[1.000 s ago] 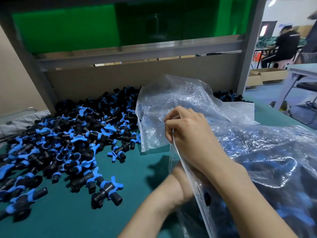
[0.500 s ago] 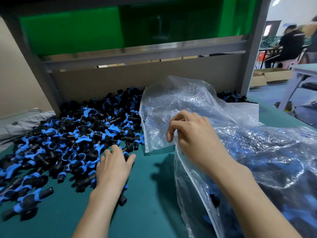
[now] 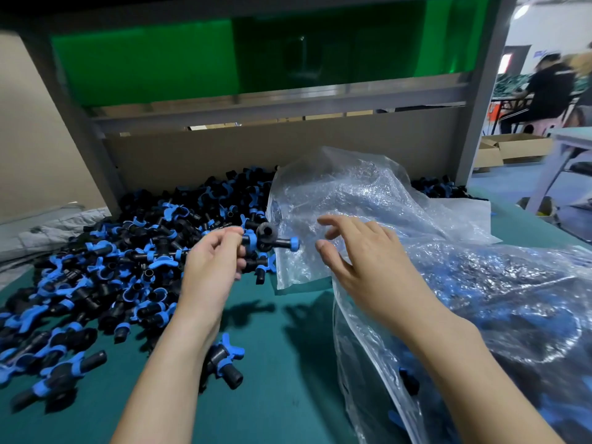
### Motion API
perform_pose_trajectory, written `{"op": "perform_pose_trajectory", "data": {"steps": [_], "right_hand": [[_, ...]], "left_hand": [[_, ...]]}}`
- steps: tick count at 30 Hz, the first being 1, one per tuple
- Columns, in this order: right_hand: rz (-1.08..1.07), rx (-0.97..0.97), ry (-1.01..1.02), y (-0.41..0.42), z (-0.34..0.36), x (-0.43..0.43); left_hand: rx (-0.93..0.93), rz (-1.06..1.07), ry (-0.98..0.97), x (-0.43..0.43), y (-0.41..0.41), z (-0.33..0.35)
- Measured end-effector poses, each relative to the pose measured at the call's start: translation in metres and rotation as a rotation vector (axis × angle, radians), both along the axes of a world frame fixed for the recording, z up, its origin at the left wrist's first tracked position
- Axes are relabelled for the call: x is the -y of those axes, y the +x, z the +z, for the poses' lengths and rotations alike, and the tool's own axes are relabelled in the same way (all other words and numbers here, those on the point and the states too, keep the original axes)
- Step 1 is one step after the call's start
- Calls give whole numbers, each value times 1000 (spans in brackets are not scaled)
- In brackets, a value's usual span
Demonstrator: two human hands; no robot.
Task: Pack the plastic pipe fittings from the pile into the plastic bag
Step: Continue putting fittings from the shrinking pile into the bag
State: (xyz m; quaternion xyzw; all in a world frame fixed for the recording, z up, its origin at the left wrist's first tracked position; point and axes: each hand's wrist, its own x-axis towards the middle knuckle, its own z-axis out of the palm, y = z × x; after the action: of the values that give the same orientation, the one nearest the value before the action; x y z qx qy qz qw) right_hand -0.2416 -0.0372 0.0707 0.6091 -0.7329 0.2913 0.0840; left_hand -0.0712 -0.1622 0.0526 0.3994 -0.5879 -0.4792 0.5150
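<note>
One fitting (image 3: 268, 241) pinched in left hand (image 3: 211, 267) over pile (image 3: 128, 267) edge, just beside bag (image 3: 464, 283); right hand (image 3: 362, 267) spread, empty, hovering at the film; risk: mouth unheld, film sags shut, fitting drops onto table (image 3: 288, 379).

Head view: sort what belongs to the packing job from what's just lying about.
Job: pile of fittings; fitting held by the left hand; plastic bag; right hand, open over the bag.
Lying about: cardboard boxes; grey cloth; green panel.
</note>
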Motion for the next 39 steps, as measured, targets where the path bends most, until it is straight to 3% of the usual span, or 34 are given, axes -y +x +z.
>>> {"op": "perform_pose_trajectory", "data": {"steps": [5, 20, 30, 32, 34, 39], "right_hand": [[21, -8, -1, 1, 5, -2], [0, -70, 39, 0, 4, -2], [12, -8, -7, -2, 2, -1], [9, -18, -26, -2, 1, -1], [41, 31, -58, -1, 0, 0], [240, 575, -162, 4, 9, 1]], "left_hand": [[-165, -171, 29, -18, -10, 16], [-142, -264, 29, -27, -15, 16], [-81, -276, 42, -29, -17, 15], [-64, -245, -49, -32, -17, 16], [-4, -141, -259, -36, -18, 17], [200, 53, -774, -53, -24, 25]]}}
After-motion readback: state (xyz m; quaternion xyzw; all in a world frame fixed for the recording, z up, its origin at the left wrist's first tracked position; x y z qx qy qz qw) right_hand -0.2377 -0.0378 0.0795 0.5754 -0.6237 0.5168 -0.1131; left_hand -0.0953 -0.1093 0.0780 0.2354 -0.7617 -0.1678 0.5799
